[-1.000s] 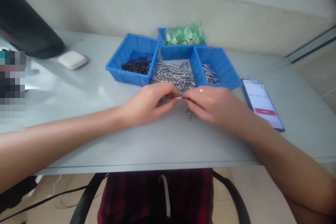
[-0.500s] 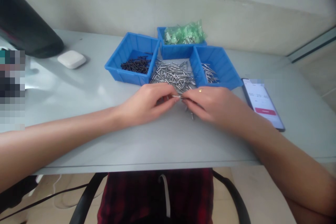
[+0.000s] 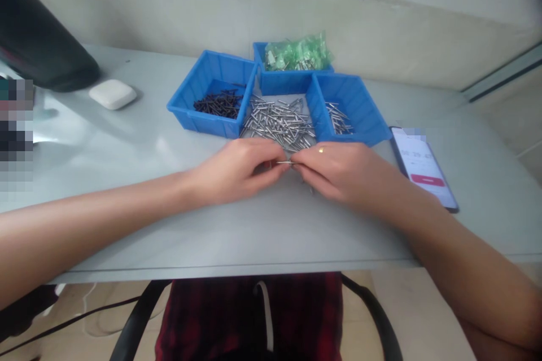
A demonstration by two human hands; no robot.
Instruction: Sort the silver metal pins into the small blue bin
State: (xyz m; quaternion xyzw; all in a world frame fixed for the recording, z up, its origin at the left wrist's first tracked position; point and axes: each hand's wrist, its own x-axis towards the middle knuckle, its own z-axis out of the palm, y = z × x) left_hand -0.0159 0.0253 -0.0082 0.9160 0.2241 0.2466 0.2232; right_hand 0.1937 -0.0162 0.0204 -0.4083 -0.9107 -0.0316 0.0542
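Observation:
Fingertips nearly meeting, my left hand (image 3: 243, 168) and my right hand (image 3: 342, 166) pinch a thin silver metal pin (image 3: 284, 163) between them, close above the table. The pin lies level, and its ends are hidden by the fingers. Just behind my hands is a loose pile of silver metal pins (image 3: 279, 121) on the table. Below the right fingers a small metal piece shows in part. To the right of the pile, a blue bin (image 3: 364, 104) holds more silver pins (image 3: 337, 118). In the blue bin on the left (image 3: 186, 115) lie dark screw-like pieces (image 3: 218, 104).
A third blue bin (image 3: 283, 84) at the back carries a green plastic bag (image 3: 300, 52) with metal pieces. A lit phone (image 3: 423, 166) lies at the right. Toward the left are a white case (image 3: 112, 94) and a dark cylinder (image 3: 46, 39). The table edge (image 3: 237, 271) runs in front.
Both hands have come slightly nearer to me, with the pin still pinched between them. The small metal pieces below the right hand are now more covered.

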